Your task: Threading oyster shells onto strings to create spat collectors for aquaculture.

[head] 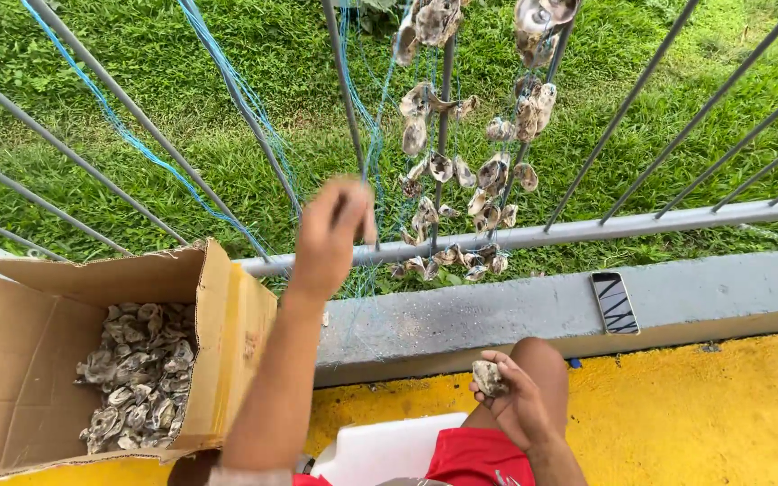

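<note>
Head view: left hand (330, 236) raised at the railing (533, 236), fingers pinched on blue line (227, 85). Right hand (511, 391) closed around one oyster shell (488, 378) above the knee. Shell looks hard, rough, light; grip by its edges. Two shell strings (488, 171) hang; one cardboard box (20, 360) holds many shells, uncountable.

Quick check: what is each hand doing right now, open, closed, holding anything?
Left hand: raised, fingers pinched closed on the blue strings.
Right hand: closed around an oyster shell.
</note>
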